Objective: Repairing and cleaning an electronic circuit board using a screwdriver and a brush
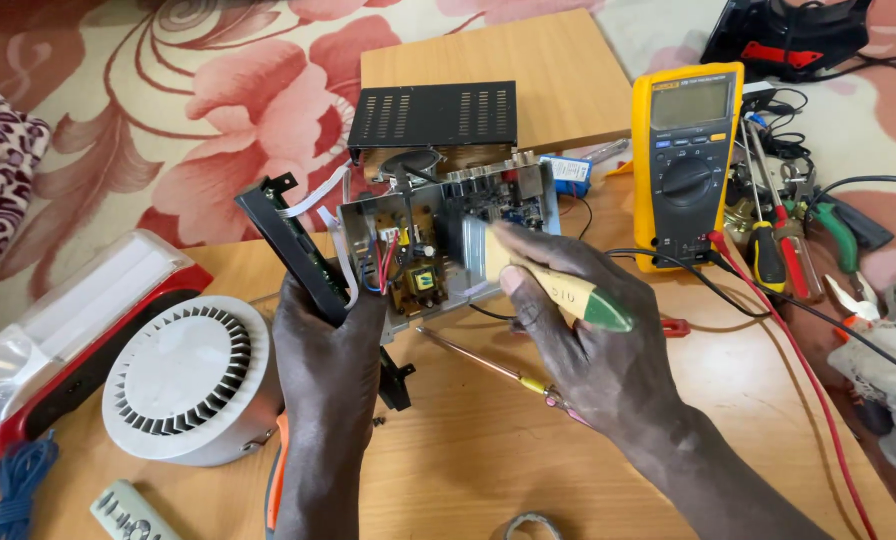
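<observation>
A left hand (323,335) grips an opened amplifier chassis (438,245) tilted up off the wooden table (468,460), exposing its circuit boards, while the right hand (578,330) closes around a green-handled brush (558,285) against them; a yellow multimeter (686,165) stands right of the chassis.

Left hand (330,345) gripping open grey metal electronics chassis (438,250) by its black front panel (293,250). Right hand (583,340) pressing yellow-and-green handled brush (558,285) into circuit boards. Yellow digital multimeter (686,160) upright just beside, on wooden table (468,460).

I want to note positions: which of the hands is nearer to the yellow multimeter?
Right. The right hand, holding a brush, is just left of the yellow multimeter; the left hand is farther left, gripping the black panel.
</observation>
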